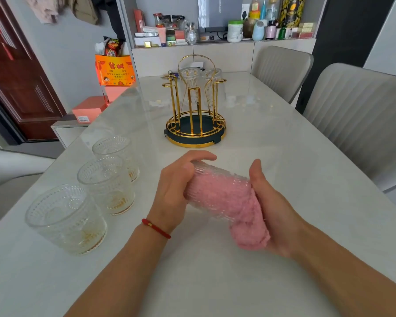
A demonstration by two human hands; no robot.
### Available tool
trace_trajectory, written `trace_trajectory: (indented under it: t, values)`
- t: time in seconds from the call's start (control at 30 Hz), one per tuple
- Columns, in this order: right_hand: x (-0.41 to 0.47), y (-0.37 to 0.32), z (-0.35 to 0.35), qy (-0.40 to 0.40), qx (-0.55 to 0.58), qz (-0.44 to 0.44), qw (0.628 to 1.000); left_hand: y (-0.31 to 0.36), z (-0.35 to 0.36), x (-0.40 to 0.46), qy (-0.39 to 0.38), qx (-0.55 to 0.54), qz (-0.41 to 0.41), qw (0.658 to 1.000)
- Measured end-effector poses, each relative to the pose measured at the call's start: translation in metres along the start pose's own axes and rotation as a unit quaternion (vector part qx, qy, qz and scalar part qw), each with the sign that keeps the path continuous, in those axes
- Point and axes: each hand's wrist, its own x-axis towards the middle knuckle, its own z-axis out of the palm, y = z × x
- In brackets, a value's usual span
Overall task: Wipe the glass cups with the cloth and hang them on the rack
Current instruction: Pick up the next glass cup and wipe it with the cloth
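We see a pink cloth (249, 234), clear bead-patterned glass cups (66, 216), a gold-and-dark-green rack (195, 133), pale marbled worktop (272, 138).

**A pale dining room in soft daylight**

A white marble-look table (272, 143) fills the near and middle ground, its glossy top catching even light. Two grey ribbed upholstered chairs (361, 120) stand along its right side; part of another pale chair (12, 170) shows at the near left. At the far end, a white cabinet (224, 56) carries an open shelf (224, 28) crowded with bottles, jars and small boxes. The far-left wall (73, 56) is grey, with garments hung high on it, possibly on hooks. A dark reddish wooden door (16, 83) stands at the left. Beside it, orange and pink boxes (101, 97) sit on a low white unit (66, 131).
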Motion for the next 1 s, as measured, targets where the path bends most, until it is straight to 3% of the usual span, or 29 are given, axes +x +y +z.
trace_trajectory:
  t: [0.03, 0.1, 0.17, 0.2, 0.3, 0.37, 0.43, 0.5, 0.53, 0.6, 0.67, 0.73, 0.8, 0.83, 0.9, 1.0]
  values:
    - [0.001, 0.002, -0.003, 0.032, -0.125, -0.021, 0.991, 0.003, -0.001, 0.000, -0.021, -0.023, -0.077, 0.997]
    - [0.003, 0.008, -0.005, 0.058, -0.380, -0.097, 0.918, 0.010, -0.003, 0.002, -0.052, -0.055, -0.231, 0.970]
    - [0.001, 0.016, -0.007, 0.025, -0.489, -0.141, 0.860, 0.012, -0.004, 0.006, -0.037, -0.029, -0.302, 0.952]
    - [0.000, 0.018, -0.007, 0.022, -0.488, -0.144, 0.860, 0.012, -0.001, 0.007, -0.020, -0.013, -0.294, 0.956]
    - [-0.001, 0.019, -0.003, 0.043, -0.386, -0.116, 0.914, 0.012, 0.009, 0.007, 0.054, 0.000, -0.186, 0.981]
    - [0.000, 0.018, -0.003, 0.021, -0.254, -0.043, 0.966, 0.011, 0.007, 0.004, 0.082, 0.003, -0.082, 0.993]
    - [-0.003, 0.012, 0.007, -0.027, -0.045, 0.004, 0.999, 0.001, 0.001, 0.002, 0.087, 0.018, 0.028, 0.996]
    - [-0.007, 0.004, 0.018, -0.053, 0.172, 0.021, 0.983, -0.007, -0.005, 0.003, 0.068, 0.039, 0.091, 0.993]
    - [-0.005, 0.002, 0.019, -0.075, 0.213, 0.018, 0.974, -0.009, -0.007, 0.004, 0.057, 0.041, 0.092, 0.993]
    - [0.001, 0.001, 0.013, -0.075, 0.122, -0.005, 0.990, -0.005, -0.007, 0.003, 0.019, 0.012, 0.039, 0.999]
    - [0.008, 0.007, 0.001, 0.033, -0.128, -0.033, 0.991, 0.003, -0.008, 0.004, -0.031, -0.019, -0.087, 0.996]
    - [0.007, 0.011, 0.001, 0.077, -0.353, -0.112, 0.926, 0.009, -0.010, 0.005, -0.064, -0.019, -0.210, 0.975]
    - [0.005, 0.020, 0.000, 0.060, -0.468, -0.193, 0.860, 0.013, -0.007, 0.008, -0.052, 0.007, -0.255, 0.965]
    - [0.001, 0.022, 0.002, 0.056, -0.472, -0.193, 0.858, 0.013, -0.004, 0.008, -0.027, 0.009, -0.246, 0.969]
    - [0.002, 0.024, 0.001, 0.070, -0.398, -0.140, 0.904, 0.012, 0.001, 0.006, 0.029, -0.006, -0.176, 0.984]
    - [0.000, 0.017, 0.007, 0.069, -0.157, -0.018, 0.985, 0.005, -0.002, 0.002, 0.059, 0.011, -0.011, 0.998]
